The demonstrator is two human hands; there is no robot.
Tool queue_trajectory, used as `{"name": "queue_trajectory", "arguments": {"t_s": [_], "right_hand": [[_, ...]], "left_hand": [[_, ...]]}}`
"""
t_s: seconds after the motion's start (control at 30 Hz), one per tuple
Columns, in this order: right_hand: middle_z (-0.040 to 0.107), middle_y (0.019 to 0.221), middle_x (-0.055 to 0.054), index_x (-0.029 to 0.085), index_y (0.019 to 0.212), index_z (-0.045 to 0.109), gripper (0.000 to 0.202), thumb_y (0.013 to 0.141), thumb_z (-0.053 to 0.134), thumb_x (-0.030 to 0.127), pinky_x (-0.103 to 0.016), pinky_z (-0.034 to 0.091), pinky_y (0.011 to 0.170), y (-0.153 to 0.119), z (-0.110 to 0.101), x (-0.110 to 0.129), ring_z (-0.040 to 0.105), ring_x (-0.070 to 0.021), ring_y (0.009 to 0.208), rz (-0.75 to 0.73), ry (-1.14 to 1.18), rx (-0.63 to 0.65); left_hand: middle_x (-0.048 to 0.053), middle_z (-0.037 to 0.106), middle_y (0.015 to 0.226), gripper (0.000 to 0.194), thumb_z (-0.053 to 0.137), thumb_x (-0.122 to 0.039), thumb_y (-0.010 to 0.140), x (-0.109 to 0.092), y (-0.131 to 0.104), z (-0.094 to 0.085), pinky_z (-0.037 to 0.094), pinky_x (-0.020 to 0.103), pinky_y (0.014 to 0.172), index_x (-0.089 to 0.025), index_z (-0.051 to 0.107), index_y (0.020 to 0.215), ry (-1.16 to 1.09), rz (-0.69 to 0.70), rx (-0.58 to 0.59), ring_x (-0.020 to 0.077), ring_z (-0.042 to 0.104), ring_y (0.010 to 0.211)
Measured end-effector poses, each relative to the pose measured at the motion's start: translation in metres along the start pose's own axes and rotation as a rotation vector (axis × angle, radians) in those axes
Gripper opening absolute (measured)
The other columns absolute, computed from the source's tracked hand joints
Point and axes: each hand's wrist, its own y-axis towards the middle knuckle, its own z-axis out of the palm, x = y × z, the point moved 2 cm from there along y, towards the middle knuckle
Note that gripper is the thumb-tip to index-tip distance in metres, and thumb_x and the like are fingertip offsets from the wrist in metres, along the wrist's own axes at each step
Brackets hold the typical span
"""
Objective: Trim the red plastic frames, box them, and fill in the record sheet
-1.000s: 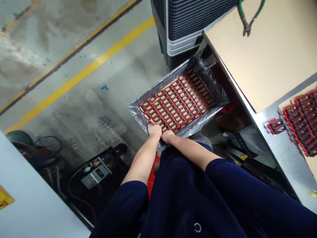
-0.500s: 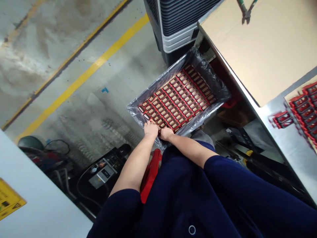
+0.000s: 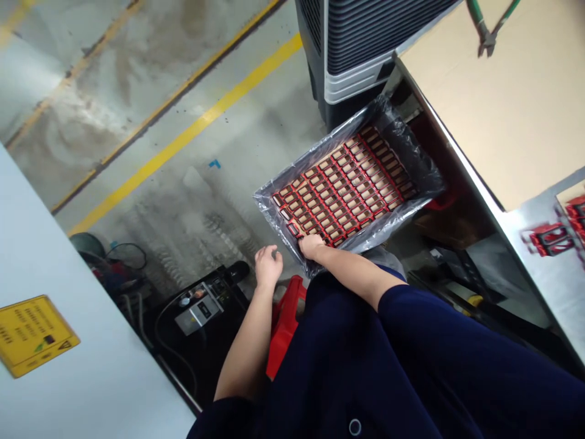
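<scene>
A crate lined with clear plastic film (image 3: 269,198) stands in front of me. Rows of red rectangular plastic frames (image 3: 340,186) with tan insides fill its bottom. My right hand (image 3: 312,246) reaches into the near corner, fingers curled down onto a red plastic frame in the end row; the fingertips are partly hidden. Outside the crate, just left of that corner, my left hand (image 3: 268,266) hangs over the floor. Its fingers are loosely bent and apart, with nothing visible in them.
On the right is a metal table (image 3: 532,222) with a cardboard sheet (image 3: 493,116), green-handled cutters (image 3: 488,41) and more red frames (image 3: 551,239). A grey louvred unit (image 3: 351,85) stands behind the crate. A red plastic object (image 3: 286,329) is by my legs; a white panel (image 3: 82,262) is left.
My left hand has left the crate and moved out to its left, off the frames. My right hand stays in the near corner. The view has shifted, so the scene sits further right.
</scene>
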Motion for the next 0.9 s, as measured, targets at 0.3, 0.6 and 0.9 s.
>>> {"name": "queue_trajectory", "arguments": {"t_s": [0.3, 0.6, 0.9], "right_hand": [[0.063, 0.121, -0.011, 0.013, 0.127, 0.060, 0.035, 0.101, 0.062, 0.036, -0.044, 0.056, 0.094, -0.009, 0.007, 0.005, 0.064, -0.0228, 0.107, -0.033, -0.030, -0.129], [0.071, 0.115, -0.007, 0.020, 0.118, 0.068, 0.027, 0.102, 0.048, 0.029, -0.025, 0.047, 0.099, -0.140, 0.050, -0.098, 0.066, -0.0175, 0.110, 0.020, 0.212, -0.368], [0.075, 0.093, -0.006, 0.020, 0.106, 0.071, 0.028, 0.095, 0.047, 0.031, -0.027, 0.052, 0.075, -0.240, 0.165, -0.196, 0.072, -0.0206, 0.085, 0.517, 0.465, -0.564]], "left_hand": [[0.009, 0.073, 0.118, 0.034, 0.044, -0.017, 0.091, -0.004, -0.019, 0.012, 0.049, 0.038, 0.106, -0.020, 0.067, 0.117, -0.027, -0.029, 0.011, 0.0246, 0.065, 0.116], [0.009, 0.058, 0.144, 0.037, 0.046, -0.023, 0.096, -0.062, -0.031, 0.024, 0.015, 0.053, 0.127, -0.020, 0.066, 0.126, 0.060, 0.321, 0.113, 0.0323, 0.027, 0.151], [0.011, 0.062, 0.129, 0.035, 0.062, -0.036, 0.096, -0.111, -0.003, 0.057, 0.053, 0.050, 0.099, -0.015, 0.061, 0.124, 0.280, 0.423, 0.311, 0.0258, 0.062, 0.116]]}}
